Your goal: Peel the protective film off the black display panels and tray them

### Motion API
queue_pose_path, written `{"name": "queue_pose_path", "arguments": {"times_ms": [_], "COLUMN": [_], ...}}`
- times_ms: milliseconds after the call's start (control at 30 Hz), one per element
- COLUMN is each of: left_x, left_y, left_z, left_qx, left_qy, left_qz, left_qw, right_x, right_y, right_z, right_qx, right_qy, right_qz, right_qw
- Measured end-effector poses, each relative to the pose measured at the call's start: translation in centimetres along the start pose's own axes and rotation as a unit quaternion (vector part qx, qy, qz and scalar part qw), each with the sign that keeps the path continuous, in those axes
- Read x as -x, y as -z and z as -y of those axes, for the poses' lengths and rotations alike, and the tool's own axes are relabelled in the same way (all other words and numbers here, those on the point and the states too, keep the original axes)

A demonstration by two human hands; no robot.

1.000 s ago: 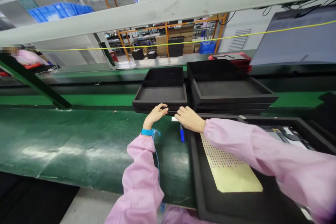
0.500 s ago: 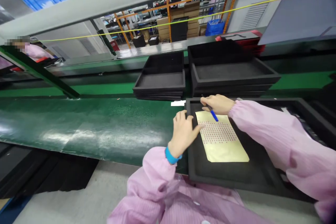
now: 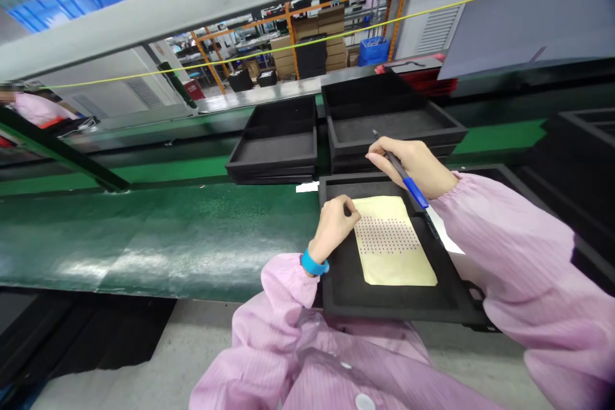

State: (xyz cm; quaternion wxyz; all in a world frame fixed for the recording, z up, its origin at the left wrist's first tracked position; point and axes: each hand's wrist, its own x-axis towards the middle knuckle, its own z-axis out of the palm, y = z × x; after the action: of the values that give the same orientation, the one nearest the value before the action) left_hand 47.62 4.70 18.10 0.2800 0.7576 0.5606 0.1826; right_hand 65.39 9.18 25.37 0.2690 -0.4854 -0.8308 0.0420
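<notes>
At the centre of the frame, the left hand [image 3: 334, 224] curls thumb and forefinger together at the sheet's upper left edge; whether they pinch it, I cannot tell. The sheet [image 3: 398, 271] already lies in the tray [image 3: 384, 311], right of centre, its middle filled with rows of dots [image 3: 387, 235]. Further right, the right hand [image 3: 423, 166] grips the pen [image 3: 414, 190], not yet on the sheet. How many dots are left to deal with is unclear.
</notes>
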Motion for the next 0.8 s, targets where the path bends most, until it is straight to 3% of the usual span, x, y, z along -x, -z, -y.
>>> {"name": "queue_pose_path", "arguments": {"times_ms": [100, 267, 333, 400, 467, 533, 567, 600, 667, 733, 800], "left_x": [-0.5, -3.7, -4.1, -3.1, -0.8, 1.7, 2.6, 3.2, 3.0, 1.6, 0.0], "left_y": [-0.6, -3.2, -2.3, 0.6, 5.0, 9.3, 10.7, 11.3, 10.3, 7.1, 3.5], "left_z": [-0.5, -1.0, -1.3, -1.8, -2.2, -2.1, -1.8, -1.2, 0.5, 3.0, 5.8], "left_qx": [-0.019, -0.031, -0.009, 0.012, 0.016, -0.013, -0.05, -0.078, -0.103, -0.069, -0.037], "left_qy": [0.017, 0.035, 0.017, -0.011, -0.03, -0.03, -0.008, 0.02, 0.093, 0.138, 0.143], "left_qz": [0.007, 0.011, 0.018, 0.0, -0.09, -0.328, -0.404, -0.435, -0.398, -0.309, -0.265], "left_qw": [1.0, 0.999, 1.0, 1.0, 0.995, 0.944, 0.913, 0.897, 0.907, 0.939, 0.953], "right_x": [-0.5, 1.6, 2.5, 3.0, 2.8, 2.0, 1.5, 0.8, -0.8, -2.4, -3.8], "right_y": [-0.1, -1.9, -1.7, -0.9, 0.0, 0.4, 0.2, -0.3, -2.0, -4.4, -7.0], "right_z": [0.6, -1.8, -2.8, -3.1, -2.5, -1.2, -0.3, 0.7, 2.7, 4.4, 5.6], "right_qx": [0.06, 0.061, 0.037, 0.015, -0.004, -0.02, -0.027, -0.033, -0.034, -0.023, -0.004], "right_qy": [-0.039, -0.081, -0.074, -0.063, -0.044, -0.016, 0.001, 0.017, 0.048, 0.072, 0.085], "right_qz": [0.061, 0.137, 0.138, 0.116, 0.085, 0.066, 0.065, 0.068, 0.084, 0.104, 0.12], "right_qw": [0.996, 0.985, 0.987, 0.991, 0.995, 0.997, 0.998, 0.997, 0.995, 0.992, 0.989]}}
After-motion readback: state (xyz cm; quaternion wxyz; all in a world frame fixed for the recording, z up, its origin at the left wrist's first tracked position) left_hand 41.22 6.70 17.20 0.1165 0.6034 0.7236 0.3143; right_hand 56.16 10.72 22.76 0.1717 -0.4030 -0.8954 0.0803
